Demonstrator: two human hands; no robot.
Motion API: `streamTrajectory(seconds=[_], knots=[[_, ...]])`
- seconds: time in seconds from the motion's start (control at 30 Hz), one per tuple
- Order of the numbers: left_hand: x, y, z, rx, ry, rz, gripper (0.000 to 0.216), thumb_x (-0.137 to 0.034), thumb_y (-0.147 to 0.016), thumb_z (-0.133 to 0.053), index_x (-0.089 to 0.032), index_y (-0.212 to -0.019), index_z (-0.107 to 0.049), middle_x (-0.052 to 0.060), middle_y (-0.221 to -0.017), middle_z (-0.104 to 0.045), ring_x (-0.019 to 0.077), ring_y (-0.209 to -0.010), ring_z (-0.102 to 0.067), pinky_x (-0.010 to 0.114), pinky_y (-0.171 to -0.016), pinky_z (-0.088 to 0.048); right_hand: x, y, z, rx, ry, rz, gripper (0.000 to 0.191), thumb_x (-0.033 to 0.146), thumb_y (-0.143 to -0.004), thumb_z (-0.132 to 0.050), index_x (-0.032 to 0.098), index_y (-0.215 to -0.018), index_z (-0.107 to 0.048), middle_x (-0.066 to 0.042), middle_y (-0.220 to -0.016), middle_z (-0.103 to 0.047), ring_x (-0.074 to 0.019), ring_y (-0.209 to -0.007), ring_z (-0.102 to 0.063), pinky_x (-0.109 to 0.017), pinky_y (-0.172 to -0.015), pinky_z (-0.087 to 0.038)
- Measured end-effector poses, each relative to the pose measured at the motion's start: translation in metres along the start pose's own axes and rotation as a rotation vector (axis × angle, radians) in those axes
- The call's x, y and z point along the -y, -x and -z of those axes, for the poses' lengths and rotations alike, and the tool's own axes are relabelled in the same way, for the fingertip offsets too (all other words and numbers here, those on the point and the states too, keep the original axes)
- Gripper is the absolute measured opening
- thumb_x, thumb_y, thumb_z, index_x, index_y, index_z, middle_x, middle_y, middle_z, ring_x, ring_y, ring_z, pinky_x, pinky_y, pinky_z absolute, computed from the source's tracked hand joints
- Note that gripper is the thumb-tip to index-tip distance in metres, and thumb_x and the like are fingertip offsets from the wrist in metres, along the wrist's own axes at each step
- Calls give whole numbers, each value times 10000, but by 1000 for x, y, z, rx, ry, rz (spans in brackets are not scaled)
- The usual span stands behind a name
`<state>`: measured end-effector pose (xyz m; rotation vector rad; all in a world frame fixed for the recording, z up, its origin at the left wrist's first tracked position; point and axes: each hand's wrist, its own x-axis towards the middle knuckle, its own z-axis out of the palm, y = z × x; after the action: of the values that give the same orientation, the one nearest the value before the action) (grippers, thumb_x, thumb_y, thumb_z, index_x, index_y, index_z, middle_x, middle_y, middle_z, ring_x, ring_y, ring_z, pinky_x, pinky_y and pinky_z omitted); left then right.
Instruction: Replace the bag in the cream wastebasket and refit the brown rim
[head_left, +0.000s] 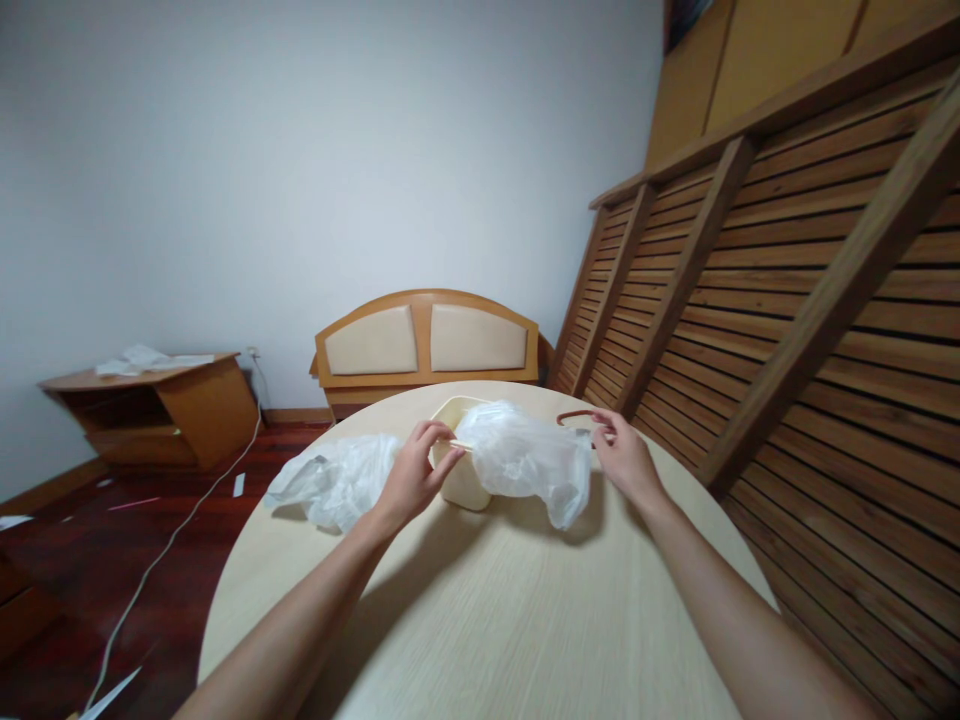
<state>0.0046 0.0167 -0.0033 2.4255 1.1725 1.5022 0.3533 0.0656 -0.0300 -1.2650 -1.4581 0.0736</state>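
we work at a round pale counter (480,620), both forearms reaching forward across it. our left hand (416,480) is pinched together on the near rim of a small cream container (459,470), gripping the edge of a clear plastic bag (525,460) against it. our right hand (622,455) is closed on the far side of the same bag, beside a thin reddish band (574,415) lying on the counter; we cannot tell whether the fingers also touch that band. the bag drapes over the container's right side and spills onto the counter, so the lining appears only partly done: the left rim looks seated, while the right side is not yet pulled around. a second crumpled bag (334,480) lies to the left, untouched. beyond the counter stand a headboard (427,340), a slatted bed frame (787,270) and a low corner shelf (157,405).
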Motion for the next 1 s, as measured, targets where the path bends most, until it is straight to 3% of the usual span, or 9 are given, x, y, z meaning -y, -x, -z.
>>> streamTrajectory(seconds=[0.1, 0.2, 0.3, 0.4, 0.53, 0.83, 1.0], knots=[[-8, 1, 0, -9, -39, -31, 171, -347, -952, -609, -193, -1024, -625, 81, -1051, -604, 200, -956, -618, 346, -845, -542, 28, 7, 2, -54, 128, 229, 436, 264, -880, -524, 160, -1299, -585, -170, -1300, -635, -317, -1203, -576, -549, -1060, -435], [-17, 1, -1, -38, -110, -87, 164, -347, -930, -652, -196, -994, -645, 70, -1002, -611, 207, -939, -622, 373, -860, -547, 69, 20, 1, 7, 132, 411, 487, 375, -926, -537, 179, -1371, -527, -156, -1343, -608, -318, -1257, -540, -540, -1093, -409], [-23, 2, -5, -76, -188, -179, 135, -329, -906, -689, -210, -963, -663, 56, -956, -621, 233, -1004, -622, 436, -931, -542, 101, 40, -6, 155, 158, 535, 793, 560, -832, -663, 174, -1476, -408, -173, -1458, -514, -350, -1356, -453, -561, -1144, -351], [-28, 4, -7, -70, -249, -281, 100, -300, -897, -701, -223, -955, -672, 49, -924, -624, 264, -1115, -600, 468, -965, -544, 115, 57, -18, 266, 195, 573, 1034, 667, -737, -717, 194, -1548, -283, -175, -1565, -385, -364, -1442, -346, -592, -1185, -272], [-35, 7, -9, -36, -298, -353, 108, -279, -878, -722, -227, -963, -681, 60, -959, -642, 297, -1191, -581, 464, -925, -583, 110, 65, -29, 334, 229, 525, 1066, 618, -750, -730, 221, -1580, -193, -163, -1632, -259, -345, -1503, -235, -588, -1205, -240], [-34, 10, -10, 74, -346, -411, 84, -244, -885, -703, -230, -965, -680, 75, -1000, -670, 335, -1281, -541, 501, -945, -592, 77, 56, -35, 418, 232, 473, 1210, 564, -650, -820, 217, -1587, -139, -189, -1645, -196, -349, -1517, -186, -573, -1202, -244], [-29, 8, -6, 112, -329, -451, 122, -252, -878, -711, -223, -993, -683, 80, -1001, -670, 330, -1284, -542, 511, -996, -570, 61, 51, -37, 440, 214, 426, 1188, 403, -670, -812, 248, -1595, -82, -182, -1591, -321, -364, -1473, -300, -588, -1187, -253]])
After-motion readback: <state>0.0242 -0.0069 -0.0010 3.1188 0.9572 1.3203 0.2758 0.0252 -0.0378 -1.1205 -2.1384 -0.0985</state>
